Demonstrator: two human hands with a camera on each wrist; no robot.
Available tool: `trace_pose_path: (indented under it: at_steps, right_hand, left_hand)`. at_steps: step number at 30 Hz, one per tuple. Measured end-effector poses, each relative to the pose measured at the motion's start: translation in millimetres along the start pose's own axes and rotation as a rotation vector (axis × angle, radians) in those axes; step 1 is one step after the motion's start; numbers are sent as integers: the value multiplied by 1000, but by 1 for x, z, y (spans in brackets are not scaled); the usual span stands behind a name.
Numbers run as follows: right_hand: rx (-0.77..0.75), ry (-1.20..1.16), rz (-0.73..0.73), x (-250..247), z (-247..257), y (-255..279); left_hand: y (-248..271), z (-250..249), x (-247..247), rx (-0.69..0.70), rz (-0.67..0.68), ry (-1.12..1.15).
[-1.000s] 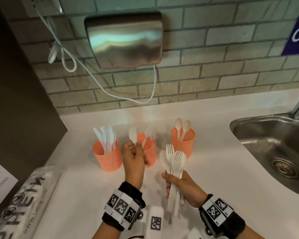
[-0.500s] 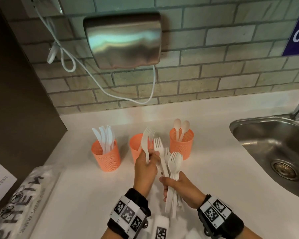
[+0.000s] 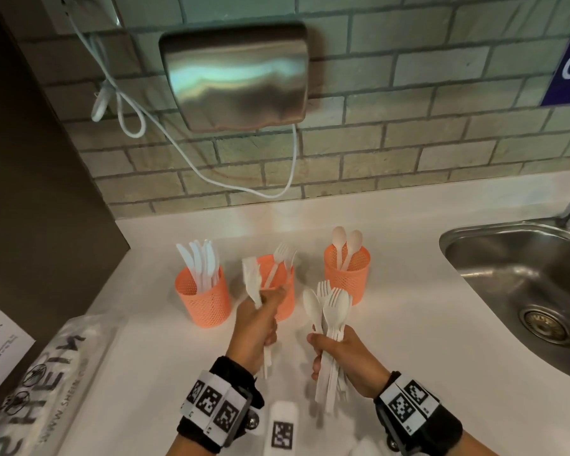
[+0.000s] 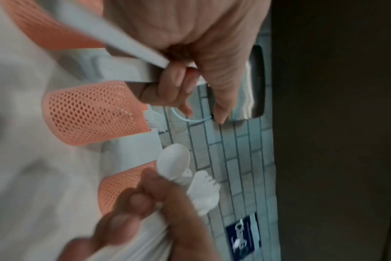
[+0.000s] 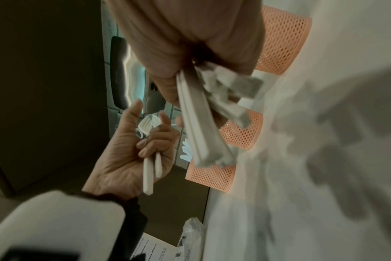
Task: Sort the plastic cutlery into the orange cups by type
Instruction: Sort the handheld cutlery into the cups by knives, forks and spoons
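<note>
Three orange mesh cups stand in a row on the white counter. The left cup holds knives, the middle cup forks, the right cup two spoons. My left hand grips two white forks in front of the middle cup; their handles show in the right wrist view. To its right, my right hand grips an upright bundle of forks and spoons, apart from the left hand. The bundle's handle ends fan out below the fist.
A steel sink fills the right side. A hand dryer and a white cable hang on the brick wall behind the cups. A printed plastic bag lies at the left, beside a dark panel. A white tagged object sits near me.
My left hand went from the middle cup to the bundle, took hold of forks there, and has drawn away leftward with them. The right hand stays put, still holding the bundle.
</note>
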State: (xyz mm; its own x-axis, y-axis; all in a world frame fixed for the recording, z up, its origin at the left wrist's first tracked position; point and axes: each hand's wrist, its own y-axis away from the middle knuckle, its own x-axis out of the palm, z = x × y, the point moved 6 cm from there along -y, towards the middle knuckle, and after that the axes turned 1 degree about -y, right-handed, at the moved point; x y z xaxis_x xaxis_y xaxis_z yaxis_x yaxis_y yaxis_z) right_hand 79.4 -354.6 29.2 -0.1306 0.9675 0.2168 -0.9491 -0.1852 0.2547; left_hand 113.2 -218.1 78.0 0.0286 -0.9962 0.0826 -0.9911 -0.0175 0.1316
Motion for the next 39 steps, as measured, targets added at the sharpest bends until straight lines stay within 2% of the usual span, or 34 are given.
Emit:
trace_pose_path:
  at_steps: [2, 7, 14, 17, 23, 26, 28, 31, 33, 36, 39]
  right_hand:
    - [-26, -16, -7, 1, 2, 1]
    - [-80, 73, 20, 10, 6, 3]
    - [-104, 46, 14, 6, 10, 9]
    - [-78, 14, 29, 6, 8, 10]
    - [-66, 3, 84, 14, 4, 10]
    - [-49, 19, 57, 11, 1, 8]
    - [-55, 46, 23, 7, 2, 7]
    - [-106, 144, -59, -1, 6, 3]
    - [-162, 229, -120, -5, 9, 1]
    - [-218, 328, -202, -9, 10, -2]
    - [-231, 447, -261, -12, 10, -4]
  left_hand:
    - [9, 3, 12, 46, 85, -128]
    - [24, 9, 35, 200, 168, -355]
    - [19, 5, 34, 326, 103, -404]
    - [13, 1, 30, 342, 25, -326]
    - [-7, -2, 8, 183, -154, -134]
    - [-15, 1, -6, 106, -234, 7]
    - [-16, 2, -12, 48, -214, 100]
    - [-15, 4, -8, -82, -102, 189]
    - [-8, 4, -1, -111, -25, 184]
    - [1, 2, 11, -24, 22, 2]
    - [12, -12, 25, 242, 17, -191]
